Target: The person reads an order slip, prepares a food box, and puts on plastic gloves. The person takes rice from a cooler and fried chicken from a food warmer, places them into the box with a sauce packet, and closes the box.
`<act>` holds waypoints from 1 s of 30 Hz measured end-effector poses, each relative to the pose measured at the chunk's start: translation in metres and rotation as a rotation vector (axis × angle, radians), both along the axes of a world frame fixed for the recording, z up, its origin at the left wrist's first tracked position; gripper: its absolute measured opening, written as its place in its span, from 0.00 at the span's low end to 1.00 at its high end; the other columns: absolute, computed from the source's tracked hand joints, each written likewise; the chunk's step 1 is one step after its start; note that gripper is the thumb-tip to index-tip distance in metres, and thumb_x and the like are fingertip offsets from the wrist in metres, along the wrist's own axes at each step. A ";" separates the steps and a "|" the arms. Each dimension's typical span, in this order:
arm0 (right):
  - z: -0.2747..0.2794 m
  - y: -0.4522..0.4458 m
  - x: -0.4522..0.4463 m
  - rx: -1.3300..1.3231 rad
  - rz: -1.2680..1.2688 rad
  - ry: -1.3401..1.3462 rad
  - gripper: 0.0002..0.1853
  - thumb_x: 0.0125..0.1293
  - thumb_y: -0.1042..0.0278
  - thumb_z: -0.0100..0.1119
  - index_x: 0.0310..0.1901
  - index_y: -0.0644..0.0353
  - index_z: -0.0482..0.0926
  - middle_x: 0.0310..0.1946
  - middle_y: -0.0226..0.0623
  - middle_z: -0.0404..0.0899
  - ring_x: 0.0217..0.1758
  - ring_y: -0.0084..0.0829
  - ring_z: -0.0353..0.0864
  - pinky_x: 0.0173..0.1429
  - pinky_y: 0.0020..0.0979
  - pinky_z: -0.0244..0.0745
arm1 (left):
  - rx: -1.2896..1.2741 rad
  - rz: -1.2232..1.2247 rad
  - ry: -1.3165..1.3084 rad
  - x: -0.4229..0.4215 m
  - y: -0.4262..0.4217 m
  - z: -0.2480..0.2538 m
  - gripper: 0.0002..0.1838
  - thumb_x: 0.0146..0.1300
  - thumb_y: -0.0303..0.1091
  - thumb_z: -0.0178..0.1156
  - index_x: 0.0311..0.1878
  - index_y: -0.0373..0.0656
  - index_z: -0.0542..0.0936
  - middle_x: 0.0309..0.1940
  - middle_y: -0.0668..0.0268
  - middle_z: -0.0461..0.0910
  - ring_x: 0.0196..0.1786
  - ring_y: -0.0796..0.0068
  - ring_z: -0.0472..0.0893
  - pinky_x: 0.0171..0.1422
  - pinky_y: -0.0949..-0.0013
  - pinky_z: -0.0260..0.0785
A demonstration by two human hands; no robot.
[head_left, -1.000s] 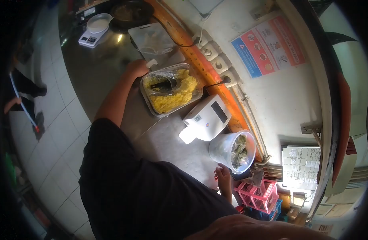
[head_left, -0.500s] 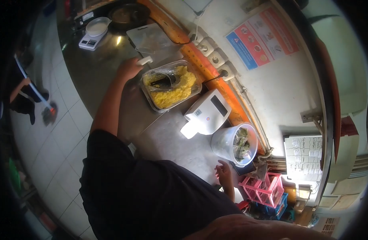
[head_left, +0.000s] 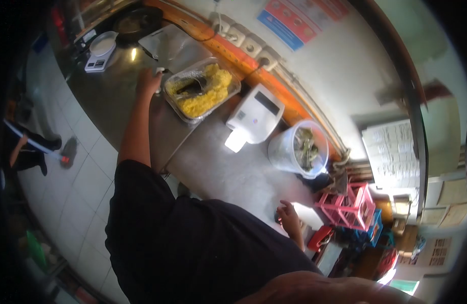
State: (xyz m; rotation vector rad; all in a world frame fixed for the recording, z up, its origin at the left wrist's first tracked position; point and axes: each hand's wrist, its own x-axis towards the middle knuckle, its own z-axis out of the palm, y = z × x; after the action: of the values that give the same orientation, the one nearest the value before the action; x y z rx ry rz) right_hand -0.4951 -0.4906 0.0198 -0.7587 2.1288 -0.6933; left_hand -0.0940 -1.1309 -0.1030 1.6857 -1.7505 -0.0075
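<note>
My left hand [head_left: 149, 82] is closed around a small white object [head_left: 160, 70], partly hidden by the fingers; its kind does not show. It is just left of a clear tray [head_left: 182, 117] lined with plastic film. Crumbly yellow food [head_left: 207, 101] fills the tray, with a dark utensil [head_left: 192, 87] lying in it. My right hand [head_left: 289, 215] hangs low by the counter's near edge, fingers loosely bent and apart, holding nothing visible. A white flat sheet or board [head_left: 307, 217] is beside it.
On the counter are a white device with a dark display [head_left: 256, 114], a translucent bucket of packets [head_left: 281, 154], a kitchen scale [head_left: 97, 62] bearing a bowl, and a clear board [head_left: 175, 48]. Pink crates [head_left: 347, 205] stand right. Another person's hand [head_left: 21, 142] holds a mop at left.
My view has shifted, moving the counter things up and left in the picture. My left hand has drawn back slightly from the tray, still with the white object. The mop has moved lower.
</note>
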 end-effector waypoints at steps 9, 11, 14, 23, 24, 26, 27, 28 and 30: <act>-0.032 0.132 0.011 -0.191 0.054 -0.197 0.15 0.74 0.62 0.60 0.55 0.63 0.80 0.47 0.37 0.83 0.47 0.30 0.81 0.54 0.33 0.78 | -0.219 -0.822 0.474 -0.150 0.342 0.124 0.12 0.67 0.31 0.66 0.50 0.39 0.80 0.47 0.55 0.82 0.54 0.53 0.81 0.63 0.56 0.69; 0.053 0.142 0.041 -0.292 0.038 -0.552 0.36 0.71 0.63 0.66 0.76 0.56 0.63 0.66 0.42 0.71 0.65 0.33 0.75 0.69 0.38 0.72 | 0.243 -1.250 0.421 -0.182 0.436 0.088 0.12 0.66 0.32 0.65 0.49 0.39 0.80 0.49 0.53 0.82 0.52 0.50 0.82 0.59 0.56 0.74; 0.046 0.195 0.031 -0.533 0.340 -0.710 0.40 0.71 0.52 0.65 0.79 0.54 0.60 0.73 0.44 0.67 0.76 0.39 0.65 0.77 0.42 0.62 | 0.247 -1.690 -0.058 -0.209 0.547 0.057 0.18 0.65 0.36 0.67 0.57 0.46 0.82 0.52 0.57 0.83 0.53 0.52 0.82 0.57 0.55 0.76; -0.080 0.325 -0.023 -0.115 0.142 -0.132 0.35 0.64 0.53 0.72 0.71 0.54 0.72 0.61 0.45 0.77 0.65 0.42 0.76 0.70 0.39 0.71 | 0.660 -1.737 -0.267 -0.274 0.660 0.104 0.18 0.67 0.37 0.66 0.57 0.43 0.82 0.53 0.56 0.83 0.47 0.53 0.85 0.52 0.57 0.77; -0.085 0.331 -0.035 -0.083 0.134 -0.196 0.35 0.65 0.55 0.71 0.71 0.53 0.72 0.62 0.45 0.76 0.64 0.43 0.76 0.70 0.40 0.71 | 0.603 -1.717 -0.265 -0.281 0.661 0.110 0.17 0.67 0.36 0.66 0.57 0.42 0.82 0.52 0.57 0.83 0.44 0.56 0.85 0.49 0.61 0.77; -0.092 0.340 -0.052 -0.075 0.090 -0.234 0.35 0.65 0.59 0.70 0.72 0.53 0.70 0.63 0.47 0.74 0.62 0.43 0.77 0.69 0.40 0.71 | 0.629 -1.680 -0.257 -0.295 0.657 0.108 0.16 0.68 0.36 0.66 0.56 0.41 0.82 0.52 0.58 0.83 0.43 0.60 0.85 0.49 0.62 0.77; -0.095 0.345 -0.058 -0.096 0.051 -0.207 0.35 0.65 0.60 0.69 0.73 0.53 0.69 0.64 0.48 0.73 0.61 0.43 0.77 0.69 0.40 0.72 | 0.639 -1.661 -0.251 -0.306 0.653 0.104 0.16 0.68 0.36 0.66 0.56 0.41 0.82 0.52 0.58 0.83 0.42 0.62 0.85 0.49 0.63 0.77; -0.100 0.354 -0.059 -0.167 -0.026 -0.088 0.36 0.65 0.60 0.69 0.73 0.53 0.68 0.65 0.49 0.71 0.61 0.44 0.77 0.69 0.41 0.72 | 0.661 -1.670 -0.225 -0.316 0.651 0.096 0.16 0.68 0.36 0.66 0.56 0.41 0.83 0.51 0.59 0.84 0.42 0.63 0.84 0.49 0.64 0.77; -0.116 0.368 -0.068 -0.186 -0.276 0.064 0.38 0.64 0.60 0.67 0.75 0.52 0.65 0.68 0.53 0.67 0.60 0.45 0.78 0.68 0.41 0.73 | 0.719 -1.688 -0.158 -0.345 0.657 0.082 0.16 0.68 0.36 0.66 0.56 0.41 0.83 0.51 0.59 0.84 0.41 0.66 0.84 0.48 0.65 0.77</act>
State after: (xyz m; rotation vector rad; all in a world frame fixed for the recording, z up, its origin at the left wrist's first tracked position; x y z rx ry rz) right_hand -0.5636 -0.1222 -0.0966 -0.5948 2.2740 -1.0364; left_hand -0.4390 -0.4735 -0.0211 0.0292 -2.9205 -1.3586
